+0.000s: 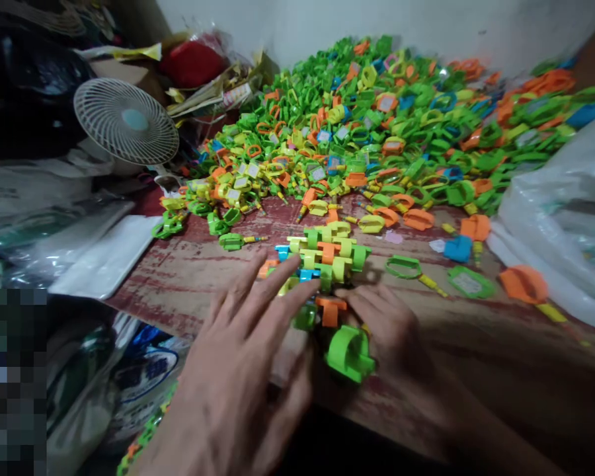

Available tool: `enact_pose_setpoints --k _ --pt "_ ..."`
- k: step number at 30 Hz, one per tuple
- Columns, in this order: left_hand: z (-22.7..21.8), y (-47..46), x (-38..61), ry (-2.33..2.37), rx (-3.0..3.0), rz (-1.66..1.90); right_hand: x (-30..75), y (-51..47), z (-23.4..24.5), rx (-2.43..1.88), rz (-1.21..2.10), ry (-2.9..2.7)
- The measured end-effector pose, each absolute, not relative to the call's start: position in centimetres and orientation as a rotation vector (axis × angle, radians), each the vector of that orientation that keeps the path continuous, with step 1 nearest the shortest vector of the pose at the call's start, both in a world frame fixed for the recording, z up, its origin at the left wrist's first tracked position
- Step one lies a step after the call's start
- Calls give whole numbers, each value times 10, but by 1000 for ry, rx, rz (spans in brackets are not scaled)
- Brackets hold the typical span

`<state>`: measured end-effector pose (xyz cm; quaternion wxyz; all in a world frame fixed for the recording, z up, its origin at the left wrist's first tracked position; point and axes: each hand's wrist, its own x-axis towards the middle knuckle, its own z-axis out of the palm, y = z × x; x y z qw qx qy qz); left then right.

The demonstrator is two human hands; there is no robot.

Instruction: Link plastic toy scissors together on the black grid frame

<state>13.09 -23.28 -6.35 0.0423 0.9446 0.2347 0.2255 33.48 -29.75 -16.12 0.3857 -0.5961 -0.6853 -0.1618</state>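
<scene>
Left hand: the left hand [250, 350] lies palm down over the near edge of the table [178, 281]. Its grip is spread, the fingers fanned apart, and the fingertips [297, 261] touch the near left corner of the bundle.
Right hand: the right hand [389, 324] rests knuckles up just near of the bundle, fingers curled inward towards an orange piece [330, 311]. Whether this grip pinches the piece or only rests on it cannot be told.
Bundle: the bundle of joined clips [327, 254], in yellow, green, orange and blue, lies flat on the table directly ahead of both hands.
Long axis: the bundle's longer side runs left to right across the view.
Nearer hand: both reach it. The left hand touches its left end and the right hand sits under its middle.
Green ring: a large green ring clip [350, 354] lies against the thumb side of the right hand, between the two hands, near the table edge.
Beyond: the heap of loose clips [377, 112] covers the far table, well apart from the hands.
Sides: a small fan [126, 122] stands at far left and a plastic bag [565, 218] sits at right.
</scene>
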Motion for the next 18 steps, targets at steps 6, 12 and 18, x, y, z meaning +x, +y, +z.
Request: enact_pose_setpoints --k 6,12,18 --pt "-107 -234 113 875 2414 950 344 -324 -174 -1549 -404 -1722" --pt "-127 -214 128 599 2568 1113 329 -317 -184 -1619 -436 -1697" --pt "-130 -205 144 540 2498 1083 327 -303 -194 -1582 -267 -1812"
